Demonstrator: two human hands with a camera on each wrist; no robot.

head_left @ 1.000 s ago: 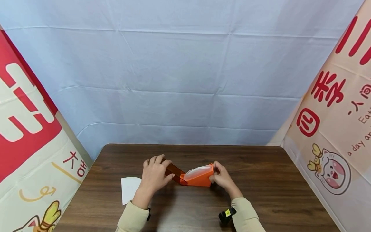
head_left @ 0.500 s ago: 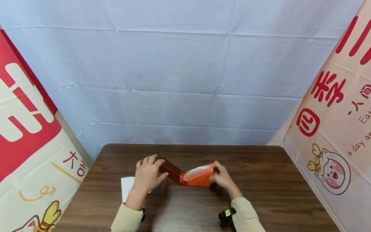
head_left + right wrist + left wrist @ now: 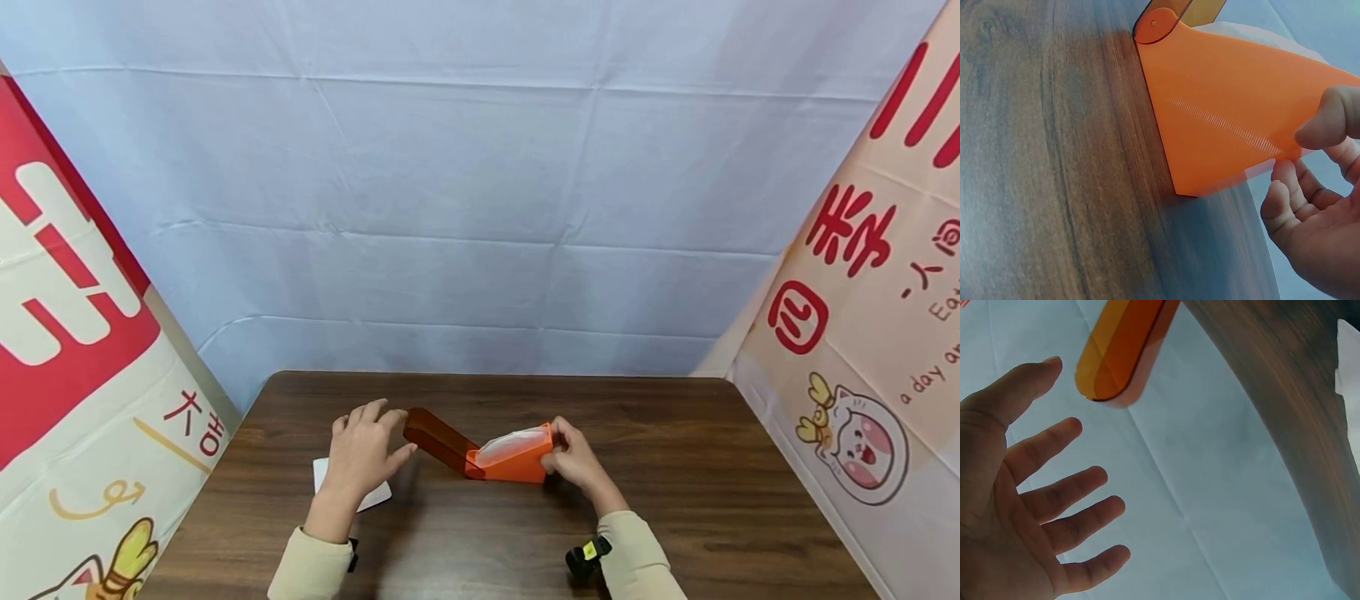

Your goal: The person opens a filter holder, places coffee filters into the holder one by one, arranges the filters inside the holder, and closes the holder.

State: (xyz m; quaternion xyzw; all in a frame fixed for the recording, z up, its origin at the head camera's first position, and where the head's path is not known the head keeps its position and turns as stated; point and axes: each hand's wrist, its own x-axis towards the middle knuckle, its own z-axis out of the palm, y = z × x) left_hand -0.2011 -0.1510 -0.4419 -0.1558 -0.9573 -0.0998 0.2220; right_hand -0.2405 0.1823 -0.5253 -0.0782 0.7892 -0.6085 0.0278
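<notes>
An orange box [image 3: 513,469] stands on the table with white paper sheets [image 3: 510,447] fanning out of its sloped top. Hinged at its left end, a see-through amber lid [image 3: 442,439] leans up and out to the left, swung away from the box. My right hand [image 3: 573,458] grips the box's tall right end, thumb on the near face, as the right wrist view shows too. My left hand [image 3: 360,454] hovers left of the lid, fingers spread; in the left wrist view a gap shows between its fingers [image 3: 1066,437] and the lid's rounded end [image 3: 1113,369].
A loose white paper piece [image 3: 375,497] lies on the wooden table [image 3: 465,550], partly hidden under my left hand and forearm. A pale blue cloth [image 3: 465,208] hangs behind the table, with printed banners [image 3: 847,333] at both sides.
My left hand has moved left, away from the amber lid, which stays tilted out at the same angle. The right hand and the box have stayed in place.
</notes>
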